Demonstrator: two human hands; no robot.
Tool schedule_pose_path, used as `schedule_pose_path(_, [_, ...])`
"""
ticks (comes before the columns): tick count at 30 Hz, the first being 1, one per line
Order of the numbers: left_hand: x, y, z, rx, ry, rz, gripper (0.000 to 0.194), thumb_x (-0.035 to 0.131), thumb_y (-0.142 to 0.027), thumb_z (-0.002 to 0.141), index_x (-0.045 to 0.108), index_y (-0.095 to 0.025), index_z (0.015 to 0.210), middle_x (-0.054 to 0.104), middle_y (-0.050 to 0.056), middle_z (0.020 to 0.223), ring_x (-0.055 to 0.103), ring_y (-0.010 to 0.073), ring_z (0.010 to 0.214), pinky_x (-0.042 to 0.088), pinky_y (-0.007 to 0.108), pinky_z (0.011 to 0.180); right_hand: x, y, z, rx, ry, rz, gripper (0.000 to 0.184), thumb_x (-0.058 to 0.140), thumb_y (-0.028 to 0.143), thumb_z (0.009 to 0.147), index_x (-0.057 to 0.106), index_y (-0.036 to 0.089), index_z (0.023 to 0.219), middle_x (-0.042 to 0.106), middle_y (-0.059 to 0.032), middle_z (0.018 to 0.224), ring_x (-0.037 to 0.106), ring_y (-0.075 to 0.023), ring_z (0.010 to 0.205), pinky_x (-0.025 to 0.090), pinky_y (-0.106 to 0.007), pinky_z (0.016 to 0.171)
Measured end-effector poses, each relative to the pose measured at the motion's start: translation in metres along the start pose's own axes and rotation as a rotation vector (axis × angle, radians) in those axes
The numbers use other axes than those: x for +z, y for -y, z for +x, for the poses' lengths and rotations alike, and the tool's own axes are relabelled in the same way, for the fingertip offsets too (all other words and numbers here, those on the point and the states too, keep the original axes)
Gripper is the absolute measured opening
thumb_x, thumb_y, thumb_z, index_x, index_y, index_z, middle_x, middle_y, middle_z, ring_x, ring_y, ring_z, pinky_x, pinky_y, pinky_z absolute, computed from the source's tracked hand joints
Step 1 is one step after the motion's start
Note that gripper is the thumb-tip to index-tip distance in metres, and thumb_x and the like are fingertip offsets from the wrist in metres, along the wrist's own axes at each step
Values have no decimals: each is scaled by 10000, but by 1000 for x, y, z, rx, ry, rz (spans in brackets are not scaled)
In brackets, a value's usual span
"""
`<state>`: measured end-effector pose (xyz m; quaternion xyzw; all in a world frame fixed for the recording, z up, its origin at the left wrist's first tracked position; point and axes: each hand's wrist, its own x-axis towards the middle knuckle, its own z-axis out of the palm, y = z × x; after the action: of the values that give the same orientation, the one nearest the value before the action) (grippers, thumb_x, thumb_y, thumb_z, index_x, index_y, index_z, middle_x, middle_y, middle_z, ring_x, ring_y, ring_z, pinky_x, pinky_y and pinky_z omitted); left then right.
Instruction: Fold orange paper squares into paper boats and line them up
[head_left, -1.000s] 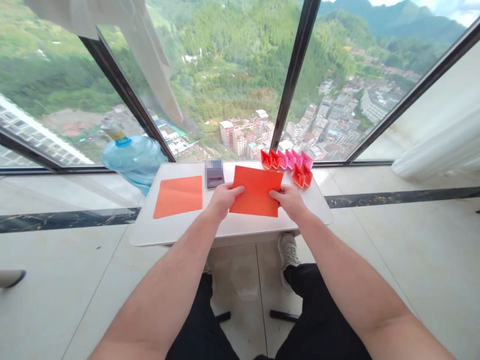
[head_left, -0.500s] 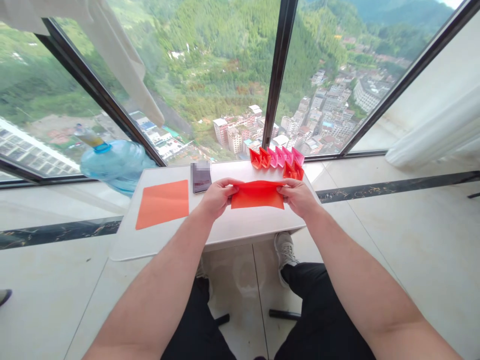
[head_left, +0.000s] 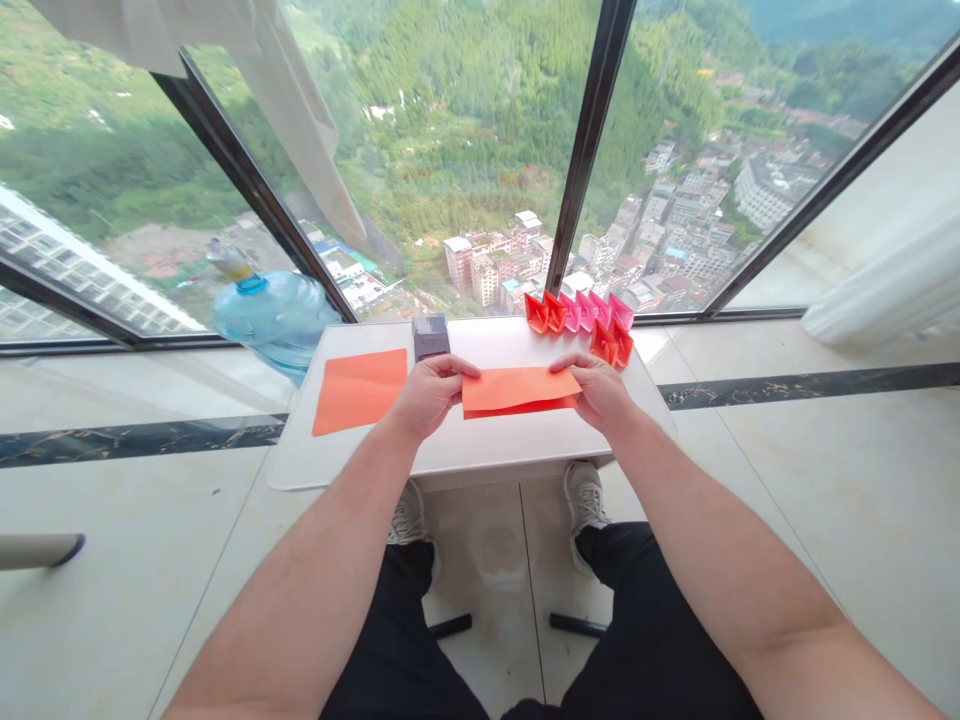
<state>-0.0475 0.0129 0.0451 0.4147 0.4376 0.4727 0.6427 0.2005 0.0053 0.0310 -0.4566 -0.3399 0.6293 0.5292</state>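
Between my hands is an orange sheet of paper (head_left: 520,390), folded over lengthwise, its lower layer showing as a redder strip along the near edge. My left hand (head_left: 435,393) pinches its left end with thumb and fingers. At the right end my right hand (head_left: 596,388) grips it the same way. Flat on the white table (head_left: 457,450), left of my left hand, lies another orange sheet (head_left: 361,390). Beyond my right hand stand folded red paper pieces (head_left: 611,342) and a row of folded red and pink ones (head_left: 589,312).
A dark phone (head_left: 430,340) lies at the table's far side, partly behind my left hand. A large blue water bottle (head_left: 281,315) leans beside the table's left end. Tall windows with a dark frame (head_left: 589,140) rise behind the table. My shoes (head_left: 586,495) are at its near edge.
The held paper has tilted, so its upper face now shows with a redder strip beneath. My right thumb and fingers have shifted on its edge. The view has swung slightly left.
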Motion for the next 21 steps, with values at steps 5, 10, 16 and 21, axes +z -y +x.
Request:
schedule_pose_path(5, [-11,0,-7,-19,5,3,289,708,-116,508,760,-161,788,687,38,745,631,176,703,509,311,659,1,-4,2,-25,142,-17,286,760,192,582,741,185,866,706,-31,794,664,-183,708,574,-332,663])
schedule_pose_path(10, [-8,3,-8,-8,12,-12,366,874,-263,548,716,-181,868,716,59,903,675,200,862,541,341,795,5,-8,4,-90,160,-118,415,883,329,593,697,233,951,717,-16,922,681,-188,845,600,-332,725])
schedule_pose_path(16, [5,10,-3,80,-171,-5,390,880,-454,593,670,-170,759,703,40,837,664,195,882,540,363,860,7,-20,8,-207,32,-223,387,818,477,698,743,209,966,722,-34,894,670,-176,821,589,-309,695])
schedule_pose_path(21, [14,15,-1,118,-253,33,400,858,-485,604,692,-165,778,691,38,798,638,168,795,541,314,755,5,-20,6,-180,-1,-252,390,821,476,678,752,190,935,724,-41,845,678,-185,754,587,-312,638])
